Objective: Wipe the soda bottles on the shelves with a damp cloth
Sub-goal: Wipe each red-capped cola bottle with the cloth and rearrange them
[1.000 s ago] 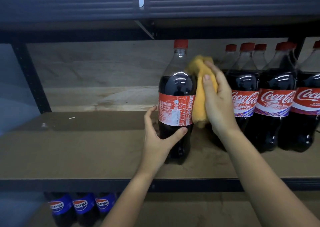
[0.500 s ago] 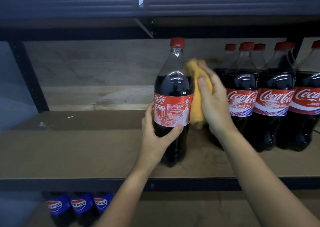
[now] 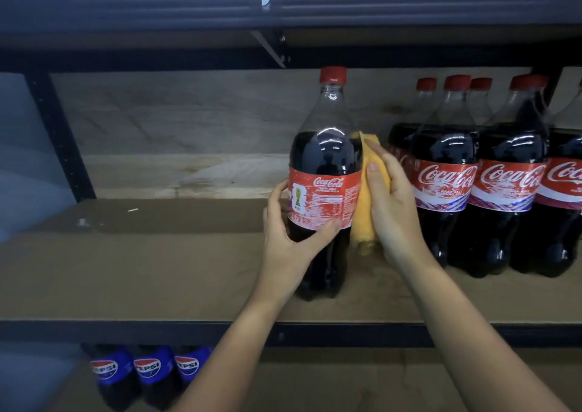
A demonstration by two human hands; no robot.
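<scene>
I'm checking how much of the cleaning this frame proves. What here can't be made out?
- Head view: the cola bottle's right side, covered by the yellow cloth and right hand.
- Whether the cloth is damp.
- Pepsi bottles: tops hidden behind the shelf edge.
- Rightmost bottle: cut off by the frame.

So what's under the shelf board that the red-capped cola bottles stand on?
Three blue-labelled Pepsi bottles stand under the brown shelf board, at left. Their caps are hidden by its dark front rail; the forearms cover the middle.

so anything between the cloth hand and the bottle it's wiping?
Only the yellow cloth itself, which the right hand presses against the right side of the Coke bottle. The left hand grips the bottle from the other side. The neighbouring bottles stand apart, to the right.
</scene>
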